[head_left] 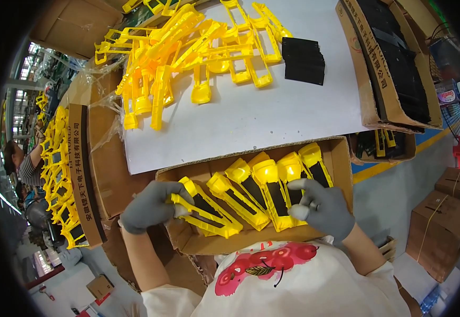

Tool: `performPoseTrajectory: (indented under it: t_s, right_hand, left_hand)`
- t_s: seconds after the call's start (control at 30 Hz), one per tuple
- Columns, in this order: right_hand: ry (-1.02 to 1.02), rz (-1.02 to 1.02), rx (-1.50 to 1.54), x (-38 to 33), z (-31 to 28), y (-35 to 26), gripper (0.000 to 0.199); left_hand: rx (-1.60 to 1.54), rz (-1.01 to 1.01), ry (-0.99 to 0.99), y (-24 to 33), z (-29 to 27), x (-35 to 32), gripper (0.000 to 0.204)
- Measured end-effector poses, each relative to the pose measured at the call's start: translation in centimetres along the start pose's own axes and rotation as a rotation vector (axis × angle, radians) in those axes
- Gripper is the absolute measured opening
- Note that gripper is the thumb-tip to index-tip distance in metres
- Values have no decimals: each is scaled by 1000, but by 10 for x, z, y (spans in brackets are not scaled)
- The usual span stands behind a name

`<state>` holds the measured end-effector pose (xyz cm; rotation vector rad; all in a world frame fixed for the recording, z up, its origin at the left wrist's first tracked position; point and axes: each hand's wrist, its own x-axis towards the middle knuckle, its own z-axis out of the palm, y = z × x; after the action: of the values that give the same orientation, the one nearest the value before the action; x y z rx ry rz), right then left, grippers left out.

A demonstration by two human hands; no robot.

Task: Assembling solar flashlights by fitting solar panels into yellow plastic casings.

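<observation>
— Where are the hands right now?

— Both are in grey knit gloves over the open brown cardboard box [341, 158] at the near edge of the white tabletop [251, 116]. The left hand [151, 206] has its grip clamped on one long yellow plastic housing with a black strip down its middle [209, 214], at the left end of the row. The right hand [322, 206] rests on the yellow housings packed side by side [272, 185] at the right end; its fingers [301, 185] are spread apart, pressing rather than clasping anything.

— What might go wrong?

— As I judge it, the held piece sits at a slant across its neighbour – pushed down like that, it could jam or lift the row. The box also overhangs the tabletop toward the person's body, so heavy pressure on the near side could tip it.

— Anything else about?

— A loose heap of empty yellow plastic frames [188, 47] lies further back, with a stack of flat black panels [304, 59] beside it.
</observation>
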<state>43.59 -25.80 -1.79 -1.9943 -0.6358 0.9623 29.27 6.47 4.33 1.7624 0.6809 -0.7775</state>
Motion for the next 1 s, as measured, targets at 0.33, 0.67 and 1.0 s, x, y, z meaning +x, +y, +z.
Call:
performPoseTrajectory:
  t_s: [0.33, 0.67, 1.0]
  right_hand:
    - [290, -150, -130, 26, -40, 15, 39]
    - [597, -390, -584, 172, -109, 8, 22]
    - [500, -332, -1000, 212, -85, 10, 29]
  left_hand:
    - [576, 110, 565, 39, -33, 44, 28]
    - [931, 552, 688, 30, -169, 164, 78]
    - [1024, 661, 693, 29, -165, 153, 71]
